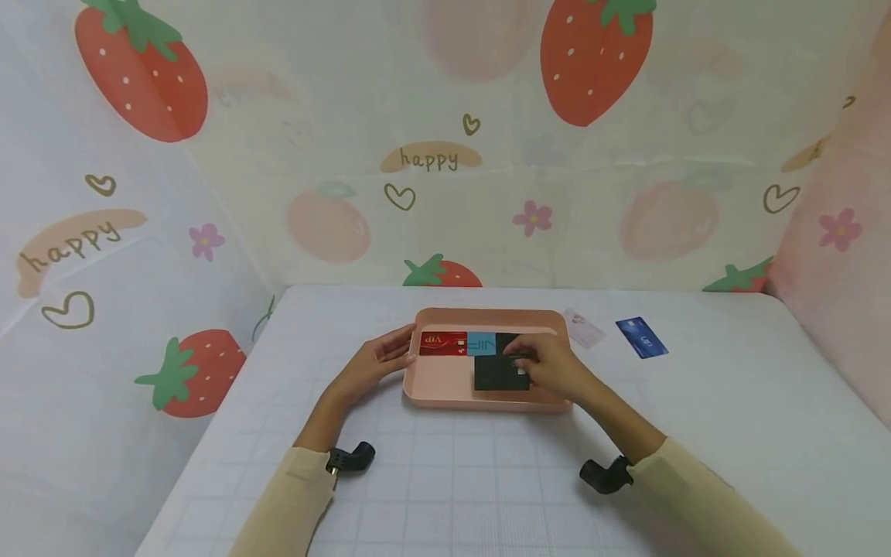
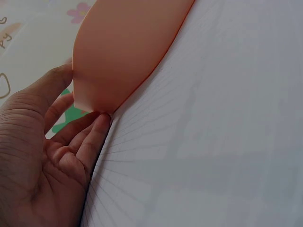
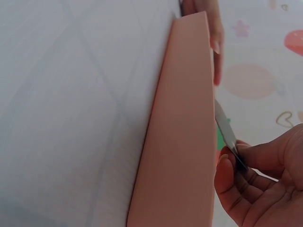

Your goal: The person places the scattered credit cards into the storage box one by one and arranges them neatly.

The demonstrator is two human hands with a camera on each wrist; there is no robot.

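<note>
A shallow pink tray (image 1: 438,394) sits on the white table. Inside it, a red VIP card (image 1: 442,343), a light blue card (image 1: 481,343) and a dark card (image 1: 504,340) form a row along the far side; the right hand partly covers the dark one. My right hand (image 1: 553,363) pinches a black card (image 1: 497,374) between thumb and fingers, over the tray's near right part. From the right wrist view, this card (image 3: 226,125) is tilted above the tray wall (image 3: 177,123). My left hand (image 1: 372,363) touches the tray's left end with its fingers.
To the right of the tray, a pale pinkish card (image 1: 583,328) lies by the far corner, and a blue card (image 1: 642,337) lies farther right. Behind the table (image 1: 445,480) hangs a strawberry-patterned cloth (image 1: 585,162). Each wrist wears a black camera mount (image 1: 353,456).
</note>
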